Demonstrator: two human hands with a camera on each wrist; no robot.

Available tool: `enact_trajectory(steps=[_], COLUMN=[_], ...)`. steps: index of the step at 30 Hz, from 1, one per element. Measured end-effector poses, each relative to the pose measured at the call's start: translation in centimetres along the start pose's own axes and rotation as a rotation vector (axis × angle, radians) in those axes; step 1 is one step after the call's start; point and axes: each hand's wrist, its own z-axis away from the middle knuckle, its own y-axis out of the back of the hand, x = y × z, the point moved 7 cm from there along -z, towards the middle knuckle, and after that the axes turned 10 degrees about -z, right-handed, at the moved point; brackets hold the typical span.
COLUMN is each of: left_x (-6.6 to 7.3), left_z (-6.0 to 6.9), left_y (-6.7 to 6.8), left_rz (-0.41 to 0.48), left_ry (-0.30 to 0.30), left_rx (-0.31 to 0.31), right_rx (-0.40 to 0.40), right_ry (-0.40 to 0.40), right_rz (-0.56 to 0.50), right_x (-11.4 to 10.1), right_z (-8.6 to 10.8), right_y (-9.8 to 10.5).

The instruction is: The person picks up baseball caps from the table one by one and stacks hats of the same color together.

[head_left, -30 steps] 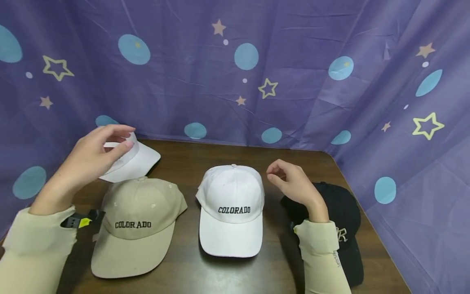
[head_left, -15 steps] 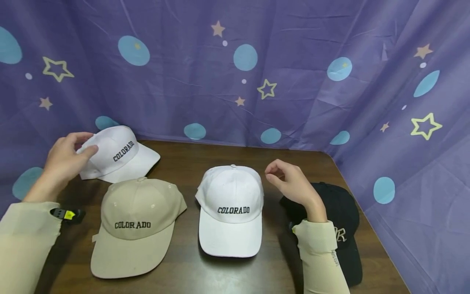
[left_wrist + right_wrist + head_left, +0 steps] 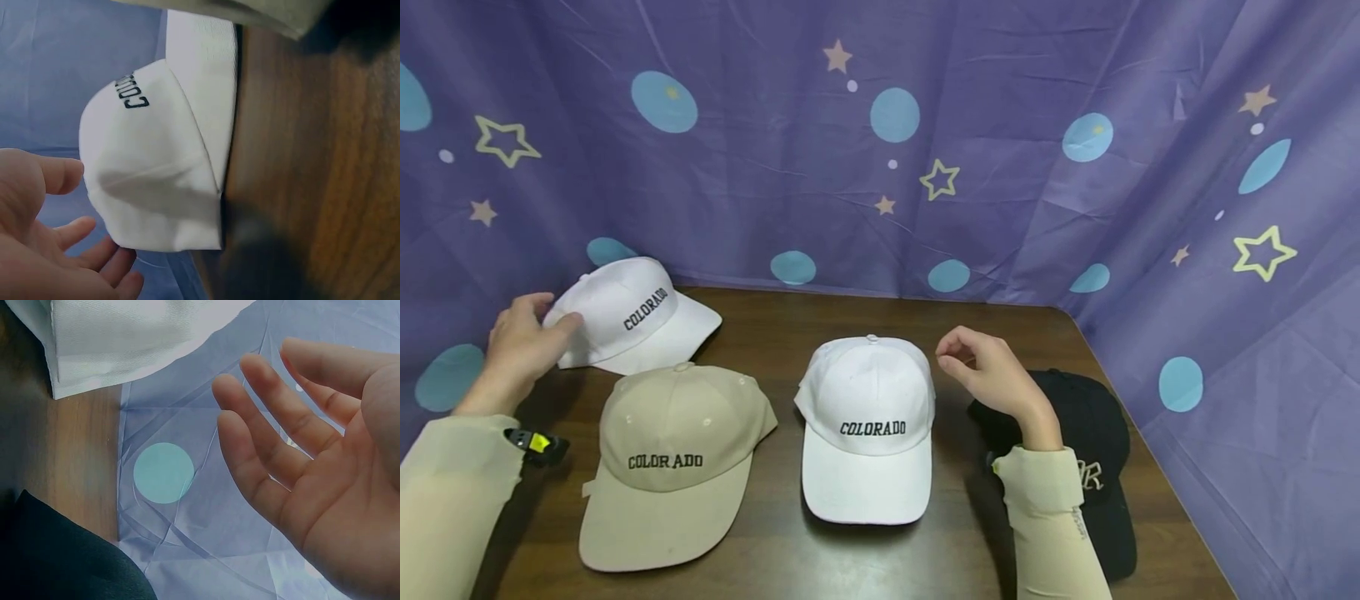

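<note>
At the far left of the table, a white baseball cap (image 3: 617,308) lettered COLORADO lies with its brim pointing right. My left hand (image 3: 523,346) is at the back of its crown, fingers loosely bent and spread. In the left wrist view the thumb and fingertips (image 3: 130,284) lie beside the crown; whether any touches it I cannot tell. My right hand (image 3: 1000,375) hovers between a second white COLORADO cap (image 3: 868,417) and a black cap (image 3: 1093,425), partly covering the black one. Its fingers are relaxed and hold nothing, as the right wrist view shows.
In front of the far-left white cap sits a beige COLORADO cap (image 3: 677,433), its brim toward me. All the caps rest on a dark wooden table (image 3: 760,333). A purple curtain (image 3: 820,150) with stars and blue ovals hangs behind and along the right side.
My left hand has moved left and down from in front of the far-left white cap to its back, uncovering its lettering. The right hand stays in nearly the same place.
</note>
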Motion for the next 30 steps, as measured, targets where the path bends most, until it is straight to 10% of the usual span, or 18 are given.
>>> enact_trajectory(steps=[15,24,30], left_x=[-2.4,0.2,3.5], left_z=[-0.2,-0.4,0.4], left_y=[-2.6,-3.7,-3.3], left_rz=[0.063,0.279,0.288], left_ry=[-0.014,-0.132,-0.176], left_rx=[-0.155,-0.282,-0.226], right_rx=[-0.015,-0.019,-0.011], right_ry=[0.004,0.003,0.007], right_rz=[0.014,0.006,0.008], right_x=[0.2,0.3,0.3], right_z=[-0.1,-0.1,-0.1], right_y=[-0.4,-0.3,-0.3])
